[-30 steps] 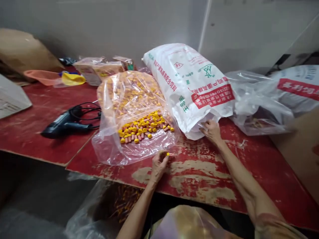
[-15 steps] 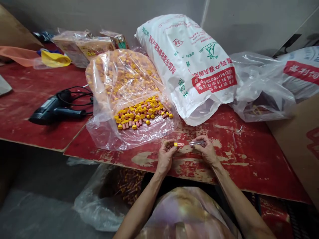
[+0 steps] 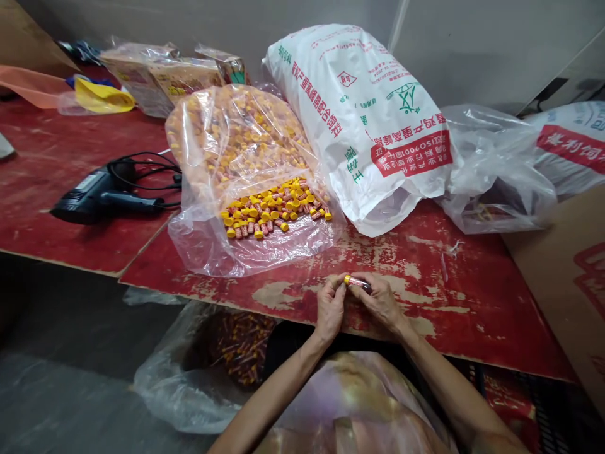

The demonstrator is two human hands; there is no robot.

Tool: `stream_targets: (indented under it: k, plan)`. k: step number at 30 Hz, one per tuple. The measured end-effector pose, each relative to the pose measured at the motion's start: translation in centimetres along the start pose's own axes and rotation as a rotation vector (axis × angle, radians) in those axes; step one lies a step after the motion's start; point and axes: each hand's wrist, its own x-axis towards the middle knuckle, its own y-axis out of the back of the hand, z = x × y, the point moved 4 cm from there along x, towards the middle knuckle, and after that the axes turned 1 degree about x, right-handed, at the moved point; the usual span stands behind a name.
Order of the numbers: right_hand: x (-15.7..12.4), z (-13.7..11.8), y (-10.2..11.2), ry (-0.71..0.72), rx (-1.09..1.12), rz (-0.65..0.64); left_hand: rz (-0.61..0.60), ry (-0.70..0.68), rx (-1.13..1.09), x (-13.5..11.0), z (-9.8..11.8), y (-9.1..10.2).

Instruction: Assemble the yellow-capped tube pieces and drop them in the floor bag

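Observation:
My left hand (image 3: pixel 329 307) and my right hand (image 3: pixel 378 301) meet over the near edge of the worn red table (image 3: pixel 425 302). Between their fingertips is a small clear tube with a yellow cap (image 3: pixel 355 282). My left fingers pinch the capped end, and my right fingers grip the tube's other end. Just beyond my hands lies an open clear plastic bag (image 3: pixel 246 183) with a pile of yellow-capped pieces (image 3: pixel 274 211) spilling toward its mouth.
A large white printed sack (image 3: pixel 368 126) lies open at the back, with crumpled clear bags (image 3: pixel 491 170) to its right. A black corded tool (image 3: pixel 101 192) rests at left. A clear bag of finished pieces (image 3: pixel 222 353) hangs below the table edge. Cardboard (image 3: pixel 562 277) stands at right.
My hands came together from apart. The yellow-capped piece in my left hand and the clear tube in my right are now joined end to end.

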Motion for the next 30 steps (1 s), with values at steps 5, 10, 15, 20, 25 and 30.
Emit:
stream_targets:
  k: [5,10,15,20,25,30]
  plan:
    - [0.9,-0.8,1.0,-0.025,-0.278,-0.158,-0.203,-0.038,0.179,0.2,0.4,-1.1]
    - [3.0,-0.8,2.1,-0.068,-0.924,-0.466,-0.091,-0.122,0.467,1.3,0.7,0.0]
    - [3.6,-0.2,1.3,-0.015,-1.009,-0.536,0.012,-0.224,0.625,2.9,2.6,1.8]
    - [3.1,1.0,2.2,0.027,-0.830,-0.483,0.115,-0.491,1.045,9.6,5.9,1.6]
    - [2.1,2.2,2.9,0.134,-0.609,-0.178,-0.072,-0.557,1.574,18.3,7.1,-0.4]
    - [2.7,3.3,3.2,0.277,-0.630,-0.053,-0.187,-0.569,1.619,21.3,6.7,-1.4]
